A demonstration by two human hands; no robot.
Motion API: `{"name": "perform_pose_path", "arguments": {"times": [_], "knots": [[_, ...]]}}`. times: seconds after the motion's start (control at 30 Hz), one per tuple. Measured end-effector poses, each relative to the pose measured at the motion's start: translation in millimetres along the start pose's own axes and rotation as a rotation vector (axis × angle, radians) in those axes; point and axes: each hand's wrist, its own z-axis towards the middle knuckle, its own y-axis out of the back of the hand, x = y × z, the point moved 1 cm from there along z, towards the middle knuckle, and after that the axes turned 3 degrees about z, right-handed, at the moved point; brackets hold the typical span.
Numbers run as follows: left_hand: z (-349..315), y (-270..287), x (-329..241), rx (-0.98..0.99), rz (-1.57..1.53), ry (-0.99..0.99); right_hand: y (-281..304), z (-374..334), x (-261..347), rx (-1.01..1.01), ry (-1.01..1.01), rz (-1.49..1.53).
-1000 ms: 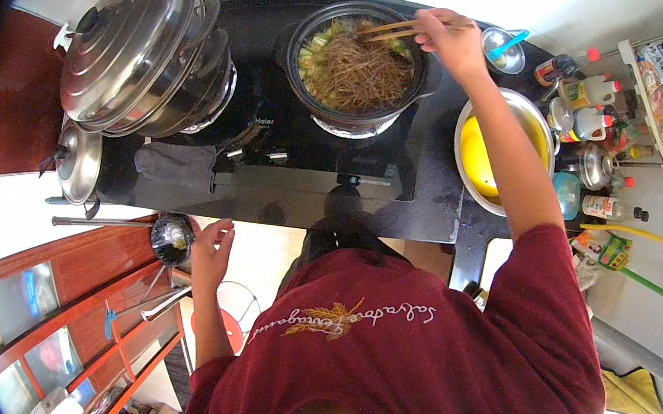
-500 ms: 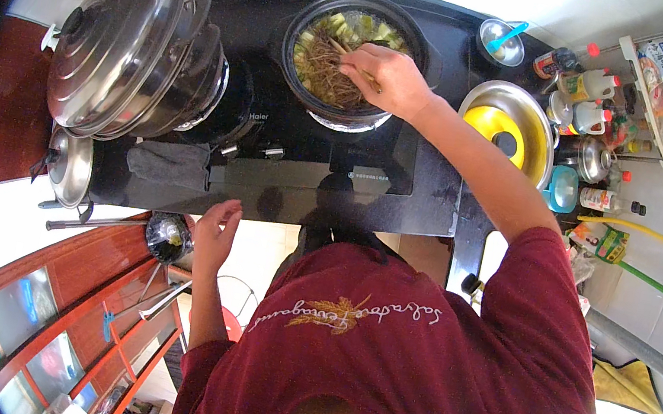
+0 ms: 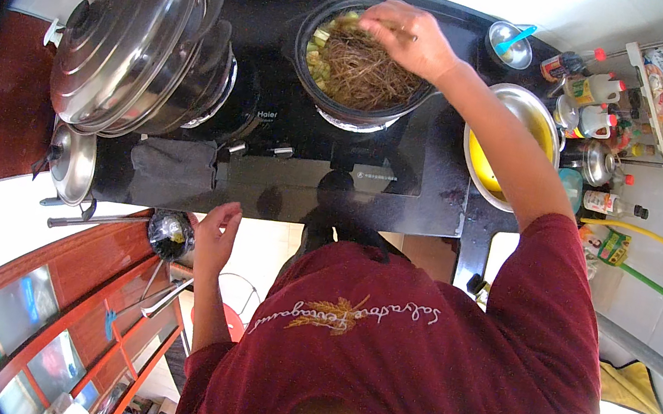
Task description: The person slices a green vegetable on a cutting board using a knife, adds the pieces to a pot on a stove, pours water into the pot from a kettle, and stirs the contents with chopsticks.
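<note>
At the back of the black stove a dark pot (image 3: 309,70) holds pale green chunks (image 3: 322,55) and a heap of thin brown strands (image 3: 367,73). My right hand (image 3: 408,37) is over the pot's far right part, fingers closed round chopsticks. Only a short end of the chopsticks (image 3: 413,37) shows behind the fingers; their tips are hidden. Held low before the counter's front edge, my left hand (image 3: 217,232) has loosely bent fingers, thumb apart, and nothing in it.
A large lidded steel pot (image 3: 122,40) stands left on the stove, a dark cloth (image 3: 174,161) before it. On the right are a steel basin (image 3: 532,109) with something yellow inside, a small bowl (image 3: 515,55) with a blue spoon, and several bottles (image 3: 592,88).
My right hand has moved up and right across the pot with the chopsticks. The brown strands now spread over more of the pot's right side. My left hand stays nearly still.
</note>
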Motion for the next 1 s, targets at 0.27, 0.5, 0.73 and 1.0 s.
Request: {"name": "perform_pose_path", "arguments": {"times": [0.27, 0.5, 0.73, 1.0], "knots": [[-7, 3, 9, 0.036, 0.034, 0.076, 33, -30, -10, 0.062, -0.546, -0.045], [8, 1, 3, 0.013, 0.061, -0.040, 32, 13, 50, -0.055, -0.759, 0.386], [18, 1, -1, 0.038, 0.031, -0.019, -16, -20, -21, -0.081, -0.713, 0.383], [2, 2, 17, 0.032, -0.032, 0.113, 57, 1, 18, -0.140, -0.817, 0.227]]}}
